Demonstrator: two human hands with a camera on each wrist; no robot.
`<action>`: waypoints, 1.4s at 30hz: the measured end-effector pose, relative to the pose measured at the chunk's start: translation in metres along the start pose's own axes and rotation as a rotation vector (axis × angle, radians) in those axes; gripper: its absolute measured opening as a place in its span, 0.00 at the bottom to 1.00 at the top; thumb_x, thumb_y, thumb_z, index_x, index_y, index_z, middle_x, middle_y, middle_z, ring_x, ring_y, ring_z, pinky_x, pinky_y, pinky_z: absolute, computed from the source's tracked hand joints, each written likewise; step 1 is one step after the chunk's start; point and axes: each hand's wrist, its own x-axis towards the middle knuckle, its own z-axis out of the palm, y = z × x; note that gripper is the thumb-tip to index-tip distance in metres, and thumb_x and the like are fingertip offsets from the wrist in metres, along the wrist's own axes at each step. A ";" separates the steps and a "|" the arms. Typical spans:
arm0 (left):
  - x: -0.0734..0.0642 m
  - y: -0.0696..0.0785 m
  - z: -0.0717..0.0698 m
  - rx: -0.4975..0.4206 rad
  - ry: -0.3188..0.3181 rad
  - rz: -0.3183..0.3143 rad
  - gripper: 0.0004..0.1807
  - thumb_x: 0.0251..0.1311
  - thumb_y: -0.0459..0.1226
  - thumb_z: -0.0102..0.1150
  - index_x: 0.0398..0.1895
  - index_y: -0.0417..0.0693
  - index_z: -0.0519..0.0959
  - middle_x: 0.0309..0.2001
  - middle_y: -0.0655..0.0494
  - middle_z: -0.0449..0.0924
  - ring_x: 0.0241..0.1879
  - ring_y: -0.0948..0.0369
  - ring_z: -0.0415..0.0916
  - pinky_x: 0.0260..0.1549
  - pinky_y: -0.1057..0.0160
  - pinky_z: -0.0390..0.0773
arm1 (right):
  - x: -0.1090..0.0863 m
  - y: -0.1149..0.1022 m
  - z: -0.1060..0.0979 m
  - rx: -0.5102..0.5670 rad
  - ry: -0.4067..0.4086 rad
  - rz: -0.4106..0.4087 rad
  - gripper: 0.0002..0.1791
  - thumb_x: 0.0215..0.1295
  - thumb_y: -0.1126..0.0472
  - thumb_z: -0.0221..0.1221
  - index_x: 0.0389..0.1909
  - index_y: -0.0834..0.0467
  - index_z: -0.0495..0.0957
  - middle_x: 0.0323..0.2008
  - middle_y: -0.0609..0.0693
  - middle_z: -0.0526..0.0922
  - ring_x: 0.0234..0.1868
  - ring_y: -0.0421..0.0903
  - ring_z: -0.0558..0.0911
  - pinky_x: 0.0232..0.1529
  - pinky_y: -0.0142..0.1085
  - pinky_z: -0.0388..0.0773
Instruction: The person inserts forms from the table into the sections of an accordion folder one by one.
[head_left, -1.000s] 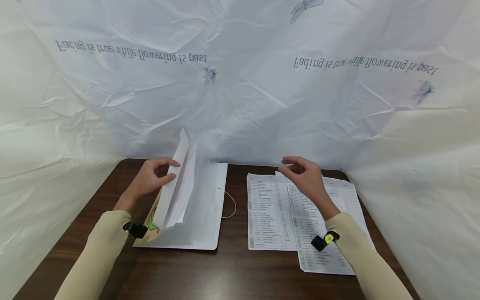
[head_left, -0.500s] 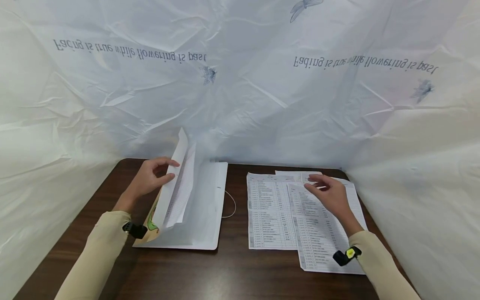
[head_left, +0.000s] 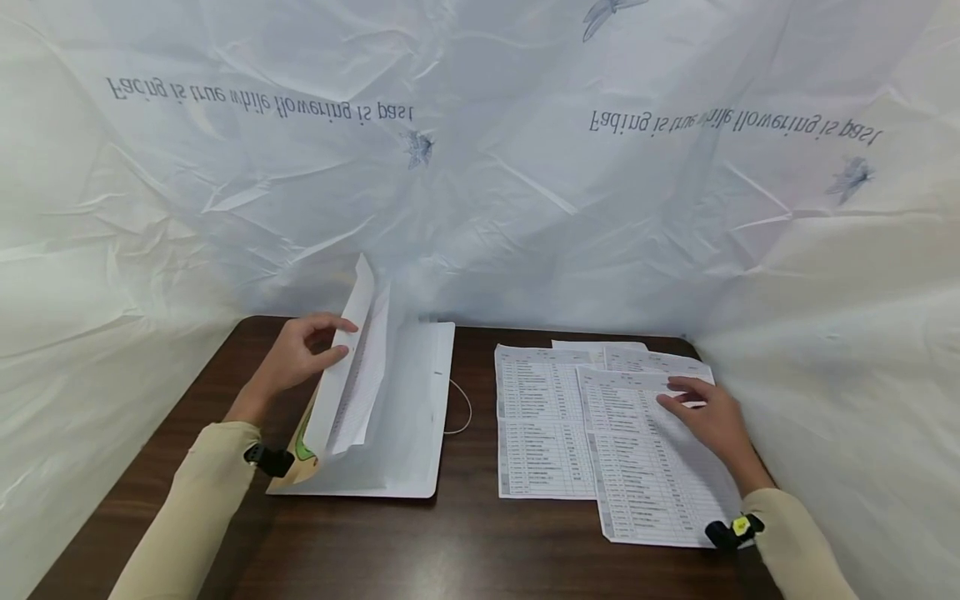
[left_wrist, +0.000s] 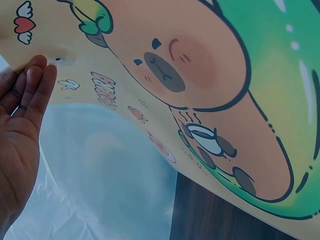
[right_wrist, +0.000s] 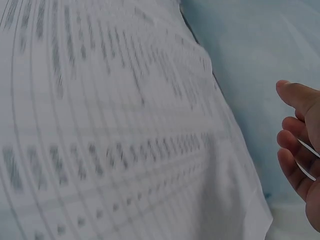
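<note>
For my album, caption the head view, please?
Left hand holds open a document folder; right hand hovers over printed sheets.

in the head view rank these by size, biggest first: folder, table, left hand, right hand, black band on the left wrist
1. Table
2. Folder
3. Left hand and right hand: about alike, so left unranked
4. Black band on the left wrist

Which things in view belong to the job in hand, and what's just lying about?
Likely the job:
folder, cover held up by left hand
paper inside it
printed sheets, near right hand

Just around:
table
plastic sheeting
black wrist devices
</note>
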 end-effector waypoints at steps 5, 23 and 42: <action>0.002 0.020 -0.002 -0.010 -0.009 -0.001 0.14 0.56 0.21 0.63 0.47 0.27 0.82 0.47 0.34 0.83 0.41 0.52 0.79 0.42 0.72 0.78 | -0.006 0.020 -0.003 -0.032 -0.011 0.072 0.32 0.64 0.46 0.69 0.60 0.64 0.79 0.54 0.64 0.83 0.48 0.59 0.82 0.37 0.36 0.75; 0.001 0.002 0.001 -0.025 -0.007 -0.004 0.14 0.57 0.21 0.63 0.48 0.29 0.82 0.47 0.31 0.82 0.40 0.62 0.77 0.41 0.72 0.77 | -0.020 0.063 -0.001 -0.049 -0.068 0.235 0.38 0.61 0.44 0.70 0.62 0.68 0.76 0.52 0.67 0.83 0.46 0.59 0.83 0.37 0.36 0.73; 0.002 0.013 -0.001 -0.052 0.001 0.001 0.14 0.56 0.20 0.63 0.47 0.30 0.82 0.47 0.34 0.83 0.42 0.56 0.78 0.43 0.75 0.76 | -0.019 0.059 -0.001 -0.104 -0.161 0.243 0.42 0.55 0.48 0.75 0.62 0.72 0.73 0.50 0.68 0.81 0.42 0.56 0.78 0.36 0.38 0.73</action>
